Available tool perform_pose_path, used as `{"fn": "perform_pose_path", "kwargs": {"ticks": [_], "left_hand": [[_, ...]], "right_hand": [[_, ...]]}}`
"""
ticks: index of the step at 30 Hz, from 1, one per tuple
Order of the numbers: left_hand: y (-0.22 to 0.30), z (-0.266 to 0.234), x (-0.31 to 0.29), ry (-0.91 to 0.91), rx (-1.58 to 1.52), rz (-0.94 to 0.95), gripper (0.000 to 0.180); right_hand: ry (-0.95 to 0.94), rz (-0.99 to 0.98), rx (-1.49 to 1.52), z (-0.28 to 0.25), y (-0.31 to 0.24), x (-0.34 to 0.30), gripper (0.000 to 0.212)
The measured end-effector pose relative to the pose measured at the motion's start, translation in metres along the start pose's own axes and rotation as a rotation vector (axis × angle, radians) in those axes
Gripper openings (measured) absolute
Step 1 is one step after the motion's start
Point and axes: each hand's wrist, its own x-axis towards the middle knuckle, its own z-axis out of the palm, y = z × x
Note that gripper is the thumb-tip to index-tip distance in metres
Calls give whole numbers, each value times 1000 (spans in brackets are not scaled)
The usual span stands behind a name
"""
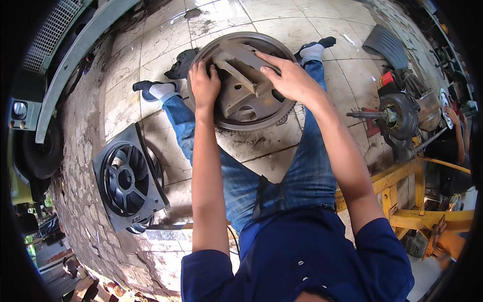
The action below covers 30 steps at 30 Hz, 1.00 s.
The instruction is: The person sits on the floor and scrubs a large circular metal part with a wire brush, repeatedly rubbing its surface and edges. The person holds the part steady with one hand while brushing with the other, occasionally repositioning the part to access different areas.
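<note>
Between my spread legs, a round, rimmed metal drum point(241, 125) rests low near the floor, with holes in its face. On top of it lies a dull, ridged brake shoe point(236, 78), dusty and brown-grey. My left hand point(205, 84) curls its fingers over the shoe's left end, close to the drum's rim. At the other end, my right hand point(291, 80) grips the shoe with thumb and index finger apart on it. The remaining fingers of the right hand are hidden beneath the palm.
A black radiator fan point(126, 177) in its shroud lies left of my legs. Greasy mechanical parts with a shaft point(397, 115) stand at the right, above a yellow metal frame point(402, 201). A dark ribbed panel point(386, 46) lies farther off. Another person's hand point(451, 115) shows at the far right.
</note>
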Motion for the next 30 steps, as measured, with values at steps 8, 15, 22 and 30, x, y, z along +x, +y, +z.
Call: {"fn": "perform_pose_path", "kwargs": {"ticks": [8, 15, 22, 30], "left_hand": [[-2, -2, -3, 14, -1, -26, 26], [-1, 5, 6, 24, -16, -9, 26], [-2, 4, 7, 12, -11, 9, 27], [-6, 3, 1, 10, 10, -18, 27]], "right_hand": [[42, 49, 214, -7, 35, -65, 47], [84, -81, 11, 4, 23, 5, 48], [94, -114, -59, 5, 17, 17, 46], [50, 70, 182, -11, 36, -60, 45]]}}
